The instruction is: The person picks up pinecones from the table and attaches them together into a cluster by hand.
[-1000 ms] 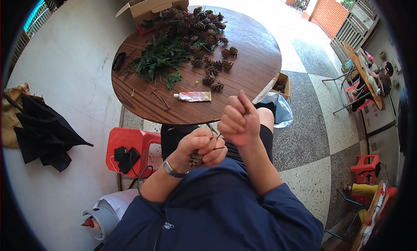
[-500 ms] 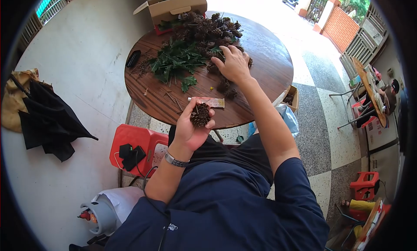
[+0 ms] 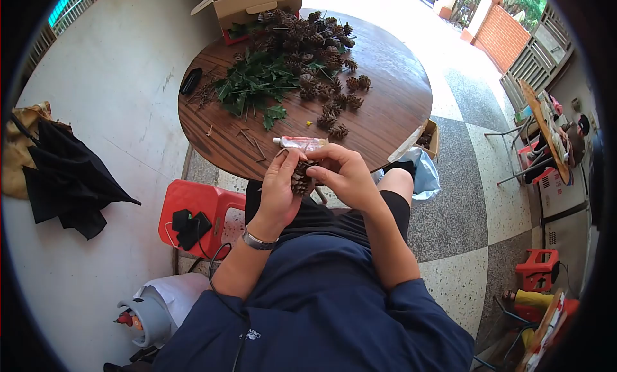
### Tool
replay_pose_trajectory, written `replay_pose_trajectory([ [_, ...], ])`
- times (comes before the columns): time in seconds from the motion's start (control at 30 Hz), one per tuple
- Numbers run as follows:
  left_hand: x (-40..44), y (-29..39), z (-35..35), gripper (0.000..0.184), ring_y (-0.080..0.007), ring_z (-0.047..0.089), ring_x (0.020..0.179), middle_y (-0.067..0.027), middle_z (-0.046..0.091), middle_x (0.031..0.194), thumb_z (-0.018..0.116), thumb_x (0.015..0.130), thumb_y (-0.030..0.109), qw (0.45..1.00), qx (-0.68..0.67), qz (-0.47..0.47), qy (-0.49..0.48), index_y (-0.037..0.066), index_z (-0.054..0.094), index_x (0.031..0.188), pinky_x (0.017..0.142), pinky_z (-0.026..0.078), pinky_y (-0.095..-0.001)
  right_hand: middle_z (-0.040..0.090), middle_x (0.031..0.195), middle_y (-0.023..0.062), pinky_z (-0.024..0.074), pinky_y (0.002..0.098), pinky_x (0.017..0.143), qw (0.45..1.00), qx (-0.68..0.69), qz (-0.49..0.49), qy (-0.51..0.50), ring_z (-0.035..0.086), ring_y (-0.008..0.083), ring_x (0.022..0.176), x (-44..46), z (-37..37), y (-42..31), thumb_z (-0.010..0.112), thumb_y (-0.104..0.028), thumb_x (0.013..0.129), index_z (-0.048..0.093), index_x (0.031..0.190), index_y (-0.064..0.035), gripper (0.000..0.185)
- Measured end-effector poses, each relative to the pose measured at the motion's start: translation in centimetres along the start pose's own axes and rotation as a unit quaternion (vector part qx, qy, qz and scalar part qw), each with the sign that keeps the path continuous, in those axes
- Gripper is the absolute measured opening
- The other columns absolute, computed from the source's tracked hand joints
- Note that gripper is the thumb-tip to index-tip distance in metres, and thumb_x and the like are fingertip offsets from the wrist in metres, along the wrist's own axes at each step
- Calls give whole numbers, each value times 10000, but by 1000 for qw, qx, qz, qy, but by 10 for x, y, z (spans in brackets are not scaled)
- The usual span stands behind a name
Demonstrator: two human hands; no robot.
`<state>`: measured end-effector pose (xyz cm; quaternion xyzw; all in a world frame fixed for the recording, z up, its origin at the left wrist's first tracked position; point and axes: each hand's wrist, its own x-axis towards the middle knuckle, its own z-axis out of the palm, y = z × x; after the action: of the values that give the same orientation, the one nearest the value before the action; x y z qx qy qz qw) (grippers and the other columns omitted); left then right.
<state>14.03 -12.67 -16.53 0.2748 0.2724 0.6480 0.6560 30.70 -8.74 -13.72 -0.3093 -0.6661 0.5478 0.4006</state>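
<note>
We see the left hand (image 3: 280, 190) and right hand (image 3: 347, 178) pinching one pinecone (image 3: 301, 180) by the worktop's (image 3: 395, 108) near edge.

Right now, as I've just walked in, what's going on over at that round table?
A person holds a pine cone by the near edge of the round wooden table. The left hand grips it, and the right hand touches it from the other side. On the table, a tube lies just beyond the hands. Farther back are green leaves and a heap of pine cones, near a cardboard box.
</note>
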Motion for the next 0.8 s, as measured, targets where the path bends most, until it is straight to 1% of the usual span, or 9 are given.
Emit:
replay_pose_trajectory([
  [0.03,-2,-1,-2,200,-86,626,756,-12,665,930,535,1070,268,1000,22,0,-2,97,618,1006,561,494,-257,688,1134,99,558,273,843,995,77,62,-27,667,133,1006,-3,-2,1,741,-28,889,649,1228,42,357],
  [0.07,-3,-3,-2,191,-82,620,741,-12,663,928,538,1069,256,999,44,-1,-6,96,619,1001,549,487,-246,684,1168,130,555,249,785,992,117,47,-24,663,104,973,-6,-3,-2,672,16,917,653,1200,70,289],
  [0.17,-3,-4,3,165,-81,618,728,-14,664,926,546,1063,219,992,96,75,38,92,621,988,531,474,-234,685,1117,106,556,257,804,984,179,8,16,666,113,980,-13,0,-1,603,67,915,639,1191,63,279],
  [0.27,-5,-8,10,145,-73,621,742,-20,670,938,548,1055,185,987,123,91,52,74,635,1021,529,472,-225,685,1063,82,555,278,800,974,217,-21,57,661,107,965,-16,6,-3,571,83,894,635,1123,49,241],
  [0.4,-8,-8,20,220,-77,632,788,-27,689,985,541,1040,114,983,148,96,50,26,663,1200,611,505,-217,684,991,112,552,321,782,989,-26,-64,129,682,176,895,-23,11,-2,600,56,860,617,1066,32,208],
  [0.47,-10,-6,18,286,-67,631,846,-50,706,1022,538,1026,75,968,233,97,6,-12,644,1277,724,518,-224,681,974,137,549,338,775,974,-125,-109,151,688,221,857,-26,11,-9,617,41,845,611,1071,27,226],
  [0.53,-16,-2,26,337,-85,644,903,-58,705,1095,546,1015,52,950,295,103,-24,-36,623,1331,825,519,-224,673,951,146,549,343,780,973,-113,-112,167,688,254,853,-26,11,-8,608,46,840,610,1073,22,234],
  [0.63,-23,4,36,344,-84,633,956,-59,699,1105,547,1018,59,906,407,110,-32,-48,613,1338,863,510,-222,672,936,151,549,353,779,969,-113,-110,190,690,279,854,-27,11,-11,606,48,831,612,1064,13,236],
  [0.8,-16,-4,25,250,-44,596,807,-31,669,963,570,1029,119,964,260,34,-34,-13,602,1238,693,491,-204,683,964,171,549,383,779,931,-280,-175,159,691,330,886,-30,5,-22,622,32,816,608,1068,0,255],
])
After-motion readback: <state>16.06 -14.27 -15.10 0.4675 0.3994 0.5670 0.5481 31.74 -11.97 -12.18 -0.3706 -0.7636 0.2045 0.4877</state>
